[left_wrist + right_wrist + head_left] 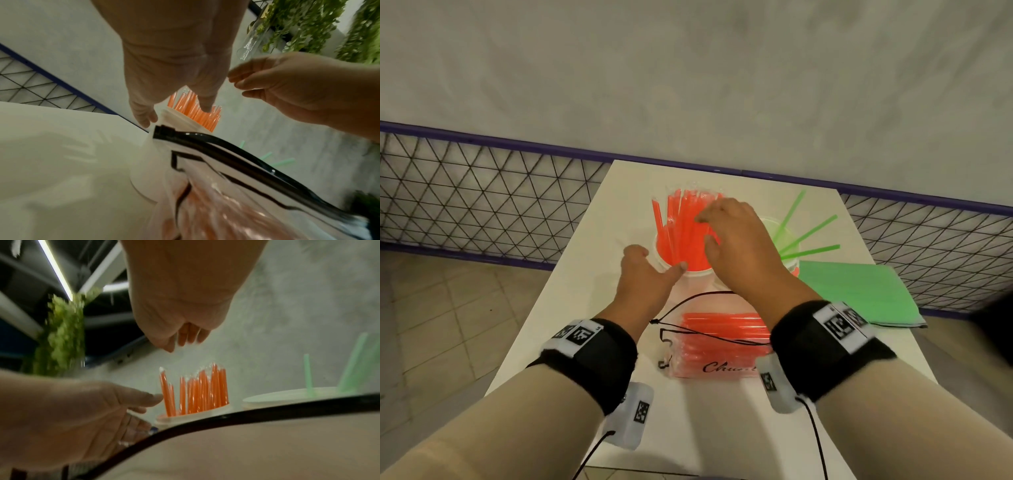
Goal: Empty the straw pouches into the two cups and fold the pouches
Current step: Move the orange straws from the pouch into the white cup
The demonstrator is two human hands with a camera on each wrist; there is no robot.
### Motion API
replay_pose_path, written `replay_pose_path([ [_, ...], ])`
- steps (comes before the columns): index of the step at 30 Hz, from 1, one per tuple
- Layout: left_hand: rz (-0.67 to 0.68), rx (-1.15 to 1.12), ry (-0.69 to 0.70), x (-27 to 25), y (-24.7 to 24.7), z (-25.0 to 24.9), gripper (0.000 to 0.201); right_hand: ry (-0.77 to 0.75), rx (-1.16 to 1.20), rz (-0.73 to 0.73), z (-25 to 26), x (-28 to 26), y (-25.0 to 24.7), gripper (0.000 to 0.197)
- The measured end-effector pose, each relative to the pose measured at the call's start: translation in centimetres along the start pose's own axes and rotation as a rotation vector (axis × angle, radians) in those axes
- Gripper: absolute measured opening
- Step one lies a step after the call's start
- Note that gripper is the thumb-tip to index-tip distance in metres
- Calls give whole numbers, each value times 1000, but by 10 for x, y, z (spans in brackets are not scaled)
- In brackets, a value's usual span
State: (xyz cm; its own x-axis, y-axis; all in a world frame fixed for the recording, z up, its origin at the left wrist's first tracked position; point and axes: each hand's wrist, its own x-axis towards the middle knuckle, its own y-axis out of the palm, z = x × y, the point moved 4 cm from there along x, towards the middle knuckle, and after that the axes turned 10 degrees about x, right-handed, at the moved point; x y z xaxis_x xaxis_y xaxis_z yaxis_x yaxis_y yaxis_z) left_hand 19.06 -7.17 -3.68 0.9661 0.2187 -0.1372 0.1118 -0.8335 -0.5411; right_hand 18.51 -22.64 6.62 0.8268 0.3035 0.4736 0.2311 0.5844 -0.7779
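My left hand [645,274] reaches toward the white cup [695,274] packed with orange straws [681,233], fingers loose and spread at its left side, thumb near the rim, gripping nothing that I can see. My right hand [739,246] hovers over the tops of those straws with fingers gently curved and apart, also holding nothing. Just to the right stands the second cup [774,228], with a few green straws [808,236] fanning out of it. Nearer to me, between my wrists, a clear pouch [719,346] with black trim lies flat on the white table [571,308], orange straws still inside it. A flat green pouch [859,291] lies on the table's right side, beside the second cup.
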Motion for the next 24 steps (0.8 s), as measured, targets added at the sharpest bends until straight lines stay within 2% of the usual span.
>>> replay_pose_path([
  [1,-27,-24,-29,-5,-3,3,61,30,91,23,-1,-10,-4,27],
  [2,-6,-20,-54,-11,-4,5,50,79,121,138,-3,-20,-3,22],
  [4,143,22,-55,-19,1,10,34,183,32,526,-16,-42,18,23],
  [5,224,52,-17,-22,6,10,31,208,-32,683,-24,-54,31,22],
  [7,325,118,121,-28,13,4,24,246,-119,809,-37,-70,53,26],
  [9,410,234,252,-31,20,-4,8,273,-142,816,-45,-78,70,40],
  [10,462,334,311,-33,23,-7,6,286,-134,813,-47,-79,77,42],
  [12,573,581,379,-34,31,-7,30,295,-114,822,-48,-81,84,39],
  [14,627,692,366,-32,35,-3,57,286,-131,836,-50,-82,88,34],
  [17,651,718,324,-31,37,2,79,244,-186,835,-50,-84,89,28],
  [24,672,675,296,-28,36,3,83,173,-137,770,-45,-84,82,26],
])
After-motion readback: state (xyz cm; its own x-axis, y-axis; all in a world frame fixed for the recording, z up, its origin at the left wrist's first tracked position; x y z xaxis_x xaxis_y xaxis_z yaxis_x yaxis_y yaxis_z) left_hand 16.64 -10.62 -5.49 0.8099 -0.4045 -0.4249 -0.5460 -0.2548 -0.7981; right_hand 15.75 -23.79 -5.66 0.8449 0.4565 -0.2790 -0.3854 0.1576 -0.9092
